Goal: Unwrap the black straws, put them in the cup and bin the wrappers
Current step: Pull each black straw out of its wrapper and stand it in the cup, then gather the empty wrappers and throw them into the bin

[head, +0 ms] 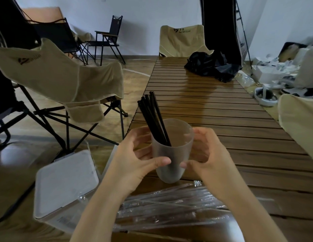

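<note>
A translucent grey cup [171, 154] stands near the front edge of the slatted wooden table [222, 123]. Several black straws [152, 116] lean in it toward the upper left. My left hand [140, 159] curls round the cup's left side, thumb across its front. My right hand [206, 158] wraps the right side, thumb touching the cup low down. A pile of clear plastic wrappers [169, 206] lies on the table just below the cup, between my forearms.
A white lidded bin [64, 187] sits on the floor left of the table. Beige folding chairs stand at the left [64, 79], far end [182, 39] and right [299, 123]. A black cloth [211, 65] lies on the table's far end.
</note>
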### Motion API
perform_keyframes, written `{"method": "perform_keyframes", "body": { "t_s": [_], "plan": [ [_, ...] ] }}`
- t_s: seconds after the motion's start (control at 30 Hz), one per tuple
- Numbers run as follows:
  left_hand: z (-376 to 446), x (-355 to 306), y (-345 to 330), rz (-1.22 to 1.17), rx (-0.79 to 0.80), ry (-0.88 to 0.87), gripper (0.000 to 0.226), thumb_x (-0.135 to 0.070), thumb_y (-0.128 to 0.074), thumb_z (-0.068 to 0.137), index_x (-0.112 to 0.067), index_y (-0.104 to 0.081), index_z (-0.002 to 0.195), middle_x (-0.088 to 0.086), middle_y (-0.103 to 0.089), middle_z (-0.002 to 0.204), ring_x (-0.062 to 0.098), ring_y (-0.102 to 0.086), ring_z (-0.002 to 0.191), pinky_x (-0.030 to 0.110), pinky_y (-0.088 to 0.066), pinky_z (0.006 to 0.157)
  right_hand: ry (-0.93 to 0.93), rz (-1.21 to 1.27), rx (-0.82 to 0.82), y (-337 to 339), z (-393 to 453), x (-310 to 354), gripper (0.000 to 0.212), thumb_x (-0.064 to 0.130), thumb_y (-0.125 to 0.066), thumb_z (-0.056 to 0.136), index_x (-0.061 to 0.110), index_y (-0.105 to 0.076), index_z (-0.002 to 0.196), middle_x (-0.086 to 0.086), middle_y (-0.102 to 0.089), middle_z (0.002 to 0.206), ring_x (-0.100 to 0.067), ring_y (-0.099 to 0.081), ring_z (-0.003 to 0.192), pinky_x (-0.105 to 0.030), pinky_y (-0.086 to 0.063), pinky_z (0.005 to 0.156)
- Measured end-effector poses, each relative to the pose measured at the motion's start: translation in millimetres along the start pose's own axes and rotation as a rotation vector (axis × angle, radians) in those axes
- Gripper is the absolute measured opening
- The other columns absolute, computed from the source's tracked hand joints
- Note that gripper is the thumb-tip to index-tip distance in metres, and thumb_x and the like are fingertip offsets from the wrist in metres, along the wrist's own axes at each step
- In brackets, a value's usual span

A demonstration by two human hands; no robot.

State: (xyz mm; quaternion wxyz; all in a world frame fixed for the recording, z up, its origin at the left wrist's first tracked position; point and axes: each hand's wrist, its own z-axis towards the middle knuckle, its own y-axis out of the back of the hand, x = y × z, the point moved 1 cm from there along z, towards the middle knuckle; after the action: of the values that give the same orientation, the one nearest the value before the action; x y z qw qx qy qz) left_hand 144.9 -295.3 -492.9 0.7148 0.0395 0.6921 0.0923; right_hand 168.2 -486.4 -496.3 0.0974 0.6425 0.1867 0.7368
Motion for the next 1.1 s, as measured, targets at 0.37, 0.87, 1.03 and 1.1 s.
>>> {"method": "perform_keyframes", "body": {
  "t_s": [0.37, 0.87, 1.03, 1.1],
  "plan": [
    [3.4, 9.4, -13.5, 0.295, 0.008, -0.070, 0.075, -0.032, -0.081, 0.073, -0.041, -0.038, 0.134, -0.022, -0.056, 0.125, 0.000, -0.058, 0.115, 0.038, -0.050, 0.101, -0.025, -0.082, -0.079, -2.4, -1.1, -2.5, 0.075, 0.018, -0.086, 0.062, 0.035, -0.043, 0.122, 0.013, -0.059, 0.116, -0.008, -0.057, 0.109, -0.040, -0.051, 0.094],
    [-50.3, 26.2, -4.7, 0.903, 0.328, 0.228, 0.082, -0.038, -0.081, 0.072, -0.035, -0.036, 0.140, -0.009, -0.039, 0.144, 0.013, -0.044, 0.127, 0.032, -0.042, 0.103, -0.129, -0.617, 0.406, 23.1, -38.0, -17.5, 0.074, 0.038, -0.081, 0.068, 0.034, -0.040, 0.130, 0.012, -0.044, 0.132, -0.012, -0.045, 0.120, -0.037, -0.041, 0.102],
    [-65.3, 49.3, 6.0, 0.938, 0.292, 0.115, 0.066, -0.041, -0.081, 0.070, -0.043, -0.047, 0.126, -0.016, -0.043, 0.127, 0.007, -0.042, 0.119, 0.034, -0.042, 0.104, 0.004, -0.818, 0.431, 15.9, -58.7, -38.9, 0.065, 0.033, -0.077, 0.073, 0.033, -0.043, 0.128, 0.011, -0.046, 0.124, -0.013, -0.043, 0.119, -0.041, -0.038, 0.105],
    [-65.2, 55.2, 10.5, 0.879, 0.282, 0.079, 0.060, -0.041, -0.082, 0.070, -0.045, -0.051, 0.121, -0.020, -0.044, 0.122, 0.005, -0.040, 0.116, 0.031, -0.041, 0.101, 0.066, -0.829, 0.387, 14.6, -61.4, -43.0, 0.053, 0.035, -0.072, 0.078, 0.035, -0.046, 0.124, 0.012, -0.047, 0.123, -0.012, -0.044, 0.118, -0.043, -0.036, 0.106]
  ]
}}
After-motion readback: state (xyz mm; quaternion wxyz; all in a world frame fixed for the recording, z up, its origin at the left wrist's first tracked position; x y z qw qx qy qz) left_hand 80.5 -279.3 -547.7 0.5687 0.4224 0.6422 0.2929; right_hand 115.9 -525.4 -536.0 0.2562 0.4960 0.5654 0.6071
